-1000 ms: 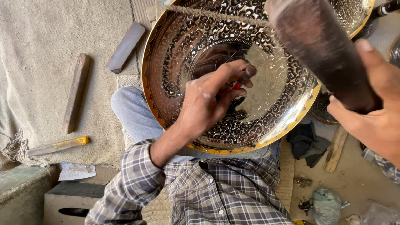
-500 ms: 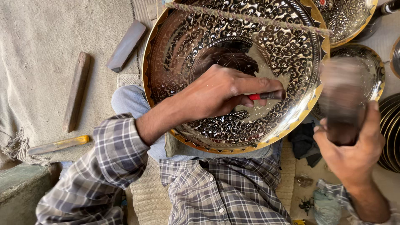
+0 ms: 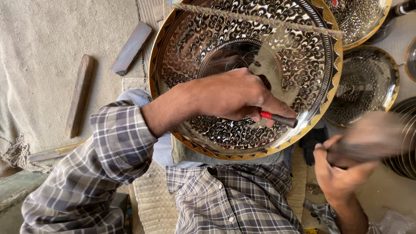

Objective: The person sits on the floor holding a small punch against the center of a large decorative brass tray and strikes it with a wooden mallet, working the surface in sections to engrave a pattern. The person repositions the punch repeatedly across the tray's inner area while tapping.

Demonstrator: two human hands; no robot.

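The engraved brass tray (image 3: 277, 52), a large round piece with a scalloped gold rim, rests tilted on the lap of a seated person in a checked shirt (image 3: 234, 199), filling the middle of the view. The left hand (image 3: 234, 95) lies across the tray's face, its grip pinching a slim chisel (image 3: 279, 119) with a red band, the tip set near the lower right of the rim. The right hand (image 3: 342, 173), low at the right beside the tray's edge, has its grip wrapped around a dark mallet (image 3: 372, 136), blurred in mid-swing.

Judging by the surface, the work is far along: dense scrollwork covers the broad band between rim and centre ring, and the centre disc shows a finer line pattern. What is left cannot be told for certain; the chisel sits at the outer band near the rim, which suggests touching-up or finishing there.

By count: one tray in hand, one chisel, one mallet. At the far right lie more patterned trays (image 3: 364, 86), three or four partly in view, stacked or overlapping, their full number hidden by the frame edge. On the cloth-covered floor (image 3: 39, 52) at the left lie two bars, a grey block (image 3: 131, 47) far and a wooden bar (image 3: 79, 95) nearer, well apart from the tray. A frayed cord (image 3: 260, 19) runs across the tray's far side.
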